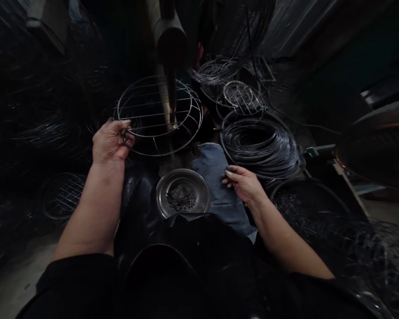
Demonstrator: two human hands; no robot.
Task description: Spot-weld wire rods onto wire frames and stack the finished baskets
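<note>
My left hand grips the near-left rim of a round wire cage, fingers closed round the rim wire. The cage sits under a vertical metal rod of a machine. My right hand rests on my blue-jeaned knee, fingers curled together; whether they pinch anything I cannot see. Between my hands a round metal dish lies on my lap with several small bent wire pieces in it.
A thick coil of wire rings lies right of the knee. Behind it stand another finished wire frame and more wire hoops. A wire grid piece lies at the left. Dark stacks surround me.
</note>
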